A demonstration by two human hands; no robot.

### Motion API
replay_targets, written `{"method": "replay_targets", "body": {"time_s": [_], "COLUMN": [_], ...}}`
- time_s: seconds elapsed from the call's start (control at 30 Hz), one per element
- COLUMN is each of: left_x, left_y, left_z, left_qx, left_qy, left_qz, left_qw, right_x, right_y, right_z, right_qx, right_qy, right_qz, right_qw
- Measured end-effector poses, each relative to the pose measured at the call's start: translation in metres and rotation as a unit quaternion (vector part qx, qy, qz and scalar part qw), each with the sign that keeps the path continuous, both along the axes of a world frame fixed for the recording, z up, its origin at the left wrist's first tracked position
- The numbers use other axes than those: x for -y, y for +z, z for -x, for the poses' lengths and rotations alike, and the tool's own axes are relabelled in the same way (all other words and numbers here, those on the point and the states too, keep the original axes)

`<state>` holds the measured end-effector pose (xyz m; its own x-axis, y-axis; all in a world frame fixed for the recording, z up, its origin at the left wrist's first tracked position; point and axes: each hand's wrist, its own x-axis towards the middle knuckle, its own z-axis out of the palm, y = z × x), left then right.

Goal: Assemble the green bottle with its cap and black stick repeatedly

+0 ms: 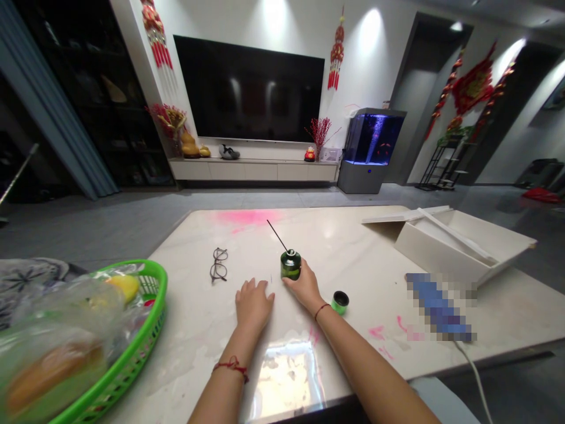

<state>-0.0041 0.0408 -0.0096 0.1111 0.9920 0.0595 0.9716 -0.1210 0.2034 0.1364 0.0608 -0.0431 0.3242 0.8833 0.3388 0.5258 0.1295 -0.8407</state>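
Note:
A small dark green glass bottle [290,268] stands upright on the white table, and my right hand [305,287] is wrapped around its right side. One thin black stick [276,235] leans out of the bottle's neck toward the upper left. My left hand [255,304] rests palm down on the tabletop to the left of the bottle, fingers slightly spread and holding nothing. Beside my right wrist sits a green cap [340,302] with a black inside, its opening facing up. A pair of eyeglasses [219,265] lies to the left, beyond my left hand.
A green plastic basket [162,294] with bagged food fills the left side. An open white box [450,250] with its lid stands at the right. Nearer is a blurred-out blue phone-like object [439,309] with a white cable [474,374]. Pink stains [247,217] mark the table [198,341].

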Motion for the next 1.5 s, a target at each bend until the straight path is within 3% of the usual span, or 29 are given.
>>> {"method": "replay_targets", "body": {"time_s": [0.3,1.0,1.5], "left_x": [0.003,0.006,0.007], "left_y": [0.000,0.004,0.001], "left_z": [0.002,-0.004,-0.004], "left_qx": [-0.011,0.017,0.025], "left_qy": [-0.008,0.000,-0.001], "left_qz": [0.058,0.127,0.111], "left_qw": [0.998,0.992,0.993], "right_x": [-0.024,-0.068,-0.084], "right_y": [0.000,-0.008,-0.016], "right_z": [-0.002,-0.006,-0.016], "right_qx": [0.037,0.044,-0.018], "right_qy": [-0.043,-0.091,-0.052], "right_qz": [0.061,0.069,0.062], "right_qw": [0.997,0.992,0.997]}}
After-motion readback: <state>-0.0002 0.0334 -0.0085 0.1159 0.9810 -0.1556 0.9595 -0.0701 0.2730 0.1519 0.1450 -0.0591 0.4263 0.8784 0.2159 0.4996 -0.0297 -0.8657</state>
